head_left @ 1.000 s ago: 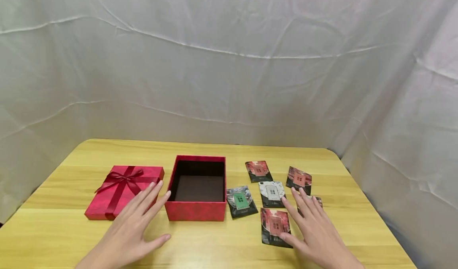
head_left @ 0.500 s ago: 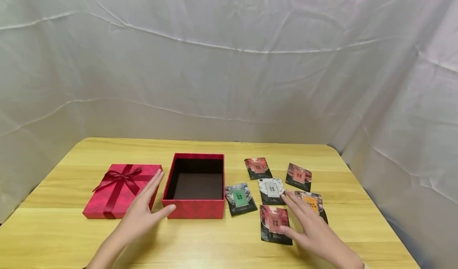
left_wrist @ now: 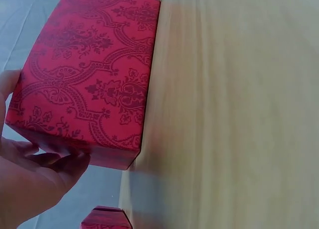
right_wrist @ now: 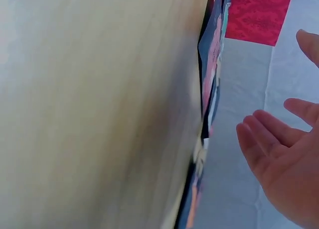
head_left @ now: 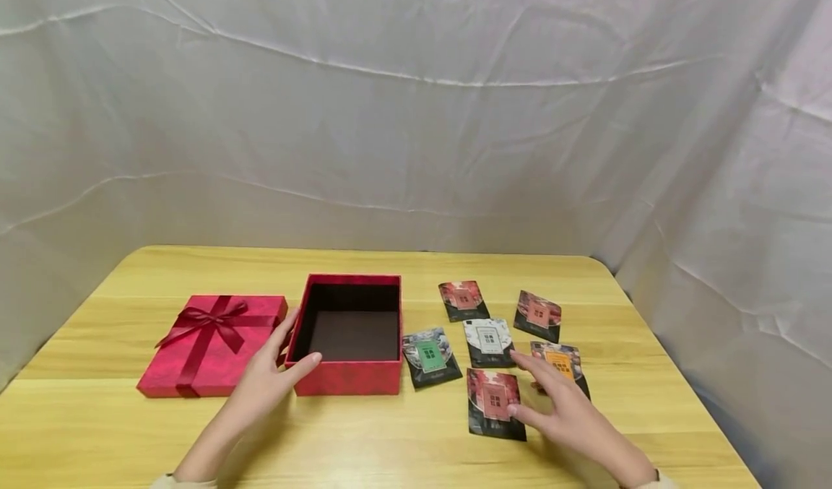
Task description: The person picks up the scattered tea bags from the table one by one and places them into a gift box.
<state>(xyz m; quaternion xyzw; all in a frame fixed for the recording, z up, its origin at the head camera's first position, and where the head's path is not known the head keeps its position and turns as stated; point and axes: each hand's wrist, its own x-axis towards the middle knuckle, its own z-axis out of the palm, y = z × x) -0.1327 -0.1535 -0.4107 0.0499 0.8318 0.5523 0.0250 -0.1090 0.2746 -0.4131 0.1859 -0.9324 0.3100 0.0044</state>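
A red patterned gift box (head_left: 349,378), lidless with a dark interior, stands mid-table. My left hand (head_left: 263,384) grips its near left corner, fingers along the left side and thumb at the front rim. The left wrist view shows those fingers (left_wrist: 70,167) against the box's side. My right hand (head_left: 562,409) hovers with loosely bent fingers, holding nothing. It is nearest a red-and-black sachet (head_left: 494,402), a white-and-black sachet (head_left: 489,341) and an orange-labelled sachet (head_left: 560,359), which it partly hides. In the right wrist view the hand (right_wrist: 289,154) is apart from the flat packets.
Left of the box lies its red lid (head_left: 214,344), topped with a ribbon bow. A green-labelled sachet (head_left: 431,357) lies close to the box's right side. Two red sachets, one at back centre (head_left: 463,300) and one at back right (head_left: 538,316), lie behind. Grey cloth (head_left: 416,113) hangs around the table.
My left hand has moved from over the lid's right edge to the box and taken hold of its near left corner. The right hand has turned slightly, uncovering more of the orange-labelled sachet.
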